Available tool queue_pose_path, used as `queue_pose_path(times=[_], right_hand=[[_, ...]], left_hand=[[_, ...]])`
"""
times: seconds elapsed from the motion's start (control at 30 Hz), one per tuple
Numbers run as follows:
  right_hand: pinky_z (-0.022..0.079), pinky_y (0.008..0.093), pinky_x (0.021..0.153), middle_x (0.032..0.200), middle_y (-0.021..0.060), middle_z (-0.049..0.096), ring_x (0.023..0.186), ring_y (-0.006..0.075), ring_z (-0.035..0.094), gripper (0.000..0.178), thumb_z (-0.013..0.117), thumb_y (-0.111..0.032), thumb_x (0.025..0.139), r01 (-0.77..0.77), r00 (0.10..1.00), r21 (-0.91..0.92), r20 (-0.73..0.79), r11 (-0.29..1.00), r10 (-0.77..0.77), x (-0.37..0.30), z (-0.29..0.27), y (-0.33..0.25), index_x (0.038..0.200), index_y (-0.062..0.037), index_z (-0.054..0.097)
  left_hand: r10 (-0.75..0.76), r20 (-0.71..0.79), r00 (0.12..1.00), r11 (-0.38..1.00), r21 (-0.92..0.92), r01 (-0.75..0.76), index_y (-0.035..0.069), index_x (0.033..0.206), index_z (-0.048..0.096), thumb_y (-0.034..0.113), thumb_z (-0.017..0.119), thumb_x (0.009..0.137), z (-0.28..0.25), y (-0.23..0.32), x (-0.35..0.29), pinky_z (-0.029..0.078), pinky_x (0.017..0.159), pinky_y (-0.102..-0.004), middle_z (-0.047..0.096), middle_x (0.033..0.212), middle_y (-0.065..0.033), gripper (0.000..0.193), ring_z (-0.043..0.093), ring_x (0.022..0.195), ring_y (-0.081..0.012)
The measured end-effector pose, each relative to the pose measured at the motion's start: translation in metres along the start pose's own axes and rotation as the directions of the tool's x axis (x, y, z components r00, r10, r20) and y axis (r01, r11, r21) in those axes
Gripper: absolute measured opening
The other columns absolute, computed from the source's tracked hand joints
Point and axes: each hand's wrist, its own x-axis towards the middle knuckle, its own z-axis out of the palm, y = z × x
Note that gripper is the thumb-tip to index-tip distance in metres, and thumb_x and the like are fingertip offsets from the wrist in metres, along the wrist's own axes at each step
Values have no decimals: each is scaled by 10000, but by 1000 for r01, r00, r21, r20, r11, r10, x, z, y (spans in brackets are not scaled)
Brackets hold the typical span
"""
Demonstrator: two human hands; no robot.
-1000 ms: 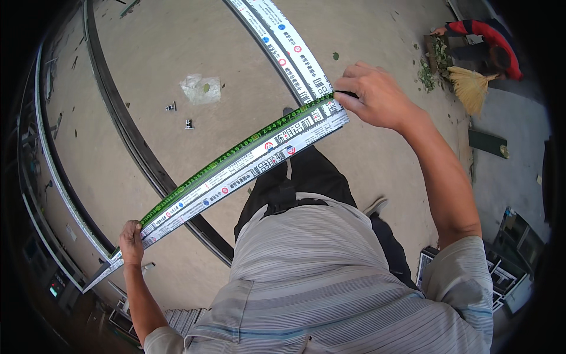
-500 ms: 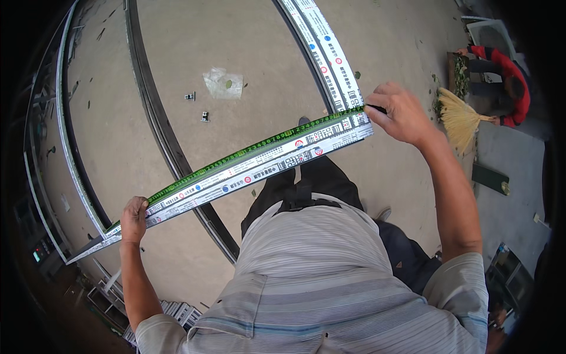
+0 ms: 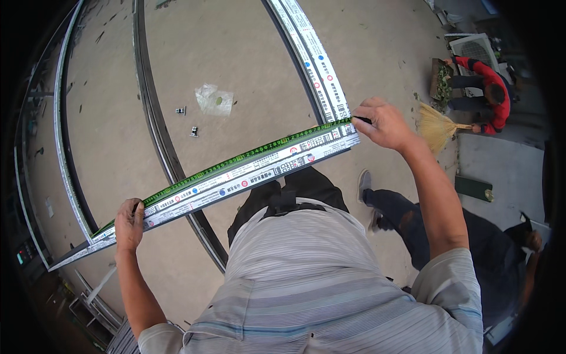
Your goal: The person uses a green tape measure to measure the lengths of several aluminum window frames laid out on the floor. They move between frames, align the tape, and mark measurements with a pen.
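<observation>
A green tape measure (image 3: 243,157) is stretched along a frame bar (image 3: 247,180) covered in white printed film. My right hand (image 3: 383,125) pinches the tape at the bar's right corner, where a dark piece shows between thumb and fingers. Toward the left end, my left hand (image 3: 129,224) closes over tape and bar, its thumb on top. Beyond that hand the tape runs on to the left corner. From the right corner a film-covered side bar (image 3: 315,65) extends away from me. A dark middle bar (image 3: 154,112) passes beneath the near bar.
On the floor inside the frame lie a clear plastic sheet (image 3: 214,101) and two small metal fittings (image 3: 194,131). At right, a person in a red jacket (image 3: 498,97) holds a straw broom (image 3: 437,128) and a leaf-filled dustpan (image 3: 441,82). Another person in dark trousers (image 3: 407,221) is close on my right.
The person in dark trousers has come further into view on my right. My view has shifted slightly, and both hands keep their places on the tape. The broom has moved a little.
</observation>
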Motion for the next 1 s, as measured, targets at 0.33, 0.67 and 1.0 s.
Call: queue_pose_path(times=[0.33, 0.67, 1.0], right_hand=[[548, 492, 940, 1106, 162, 728, 1136, 368, 663, 296, 682, -304, 1014, -1, 999, -27, 52, 1000, 3, 3, -4, 0, 1152, -63, 786], [530, 484, 843, 977, 204, 713, 940, 407, 668, 196, 766, -191, 974, 89, 996, 153, -35, 984, -84, 4, 8, 33, 1041, -8, 779], [406, 296, 561, 742, 23, 636, 641, 88, 538, 232, 749, -176, 1027, 181, 983, 247, -21, 952, -182, 51, 23, 145, 940, 39, 734]], left_hand=[[46, -152, 987, 999, -21, -50, 34, 1196, 717, 254, 684, 1076, 15, 15, -9, 526, 1007, -456, 720, 1175, -179, 253, 676, 1132, -385], [-76, -780, 621, 985, -155, -73, 18, 1251, 689, 104, 749, 1004, 78, 82, -68, 512, 1084, -485, 684, 1279, -197, 268, 642, 1230, -401], [-616, -623, 481, 762, -626, 165, 49, 1213, 689, 219, 679, 1062, 231, 246, -194, 528, 1042, -473, 681, 1231, -187, 228, 658, 1183, -408]])
